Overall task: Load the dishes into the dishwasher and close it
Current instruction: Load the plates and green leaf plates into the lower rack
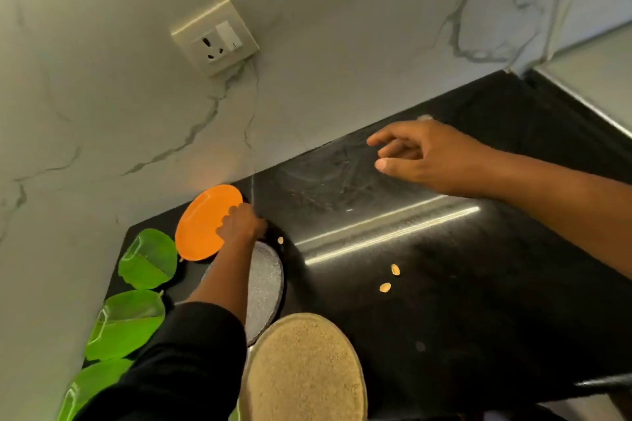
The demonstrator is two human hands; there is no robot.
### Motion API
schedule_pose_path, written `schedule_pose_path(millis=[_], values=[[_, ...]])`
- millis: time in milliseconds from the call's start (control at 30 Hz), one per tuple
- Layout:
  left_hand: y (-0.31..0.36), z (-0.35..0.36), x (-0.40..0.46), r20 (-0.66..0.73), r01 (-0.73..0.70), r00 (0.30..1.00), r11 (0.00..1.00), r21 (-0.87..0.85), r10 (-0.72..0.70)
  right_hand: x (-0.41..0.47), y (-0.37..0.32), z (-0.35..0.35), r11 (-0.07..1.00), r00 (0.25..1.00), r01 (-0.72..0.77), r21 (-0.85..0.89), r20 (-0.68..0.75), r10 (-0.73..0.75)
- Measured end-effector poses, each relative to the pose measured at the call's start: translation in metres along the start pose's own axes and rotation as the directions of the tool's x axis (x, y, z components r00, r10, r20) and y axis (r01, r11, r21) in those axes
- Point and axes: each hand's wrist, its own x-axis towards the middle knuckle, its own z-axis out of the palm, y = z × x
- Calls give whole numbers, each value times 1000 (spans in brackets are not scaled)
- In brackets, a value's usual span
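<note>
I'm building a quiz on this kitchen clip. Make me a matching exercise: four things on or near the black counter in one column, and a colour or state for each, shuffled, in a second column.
Column 1
1. round plate by the wall
2. leaf-shaped dishes
3. right hand
4. wall socket

Column 2
A. bright green, in a row along the counter's left edge
B. nothing plugged in
C. orange, gripped by the left hand
D. above the counter, fingers loosely spread, holding nothing

Pairs: 1-C, 2-A, 3-D, 4-B
</note>
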Motion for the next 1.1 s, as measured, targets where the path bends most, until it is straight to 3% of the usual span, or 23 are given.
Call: schedule_pose_path(millis=[167, 400, 633, 733, 867, 1000, 1100], values=[[-10, 15, 38, -209, -16, 978, 1000, 26, 21, 26, 2, 19, 1000, 1000, 0, -7, 25, 0], [-11, 12, 47, -294, -20, 955, 995, 96, 47, 30, 16, 14, 1000, 999, -23, -18, 33, 24], [36, -32, 2, -502, -205, 832, 972, 118, 236, 29, 16, 4, 996, 998, -64, 64, 11, 64], [84, -53, -50, -559, -376, 726, 912, 165, 401, 20, 18, -10, 985, 993, -121, 123, 1, 122], [161, -81, -141, -585, -586, 531, 765, 269, 613, -5, 31, -42, 936, 969, -211, 281, -67, 239], [230, -99, -233, -576, -757, 268, 539, 370, 772, -44, 49, -97, 741, 909, -288, 607, -72, 412], [283, -100, -295, -557, -850, 35, 318, 421, 829, -89, 68, -157, 611, 893, -229, 758, -86, 441]])
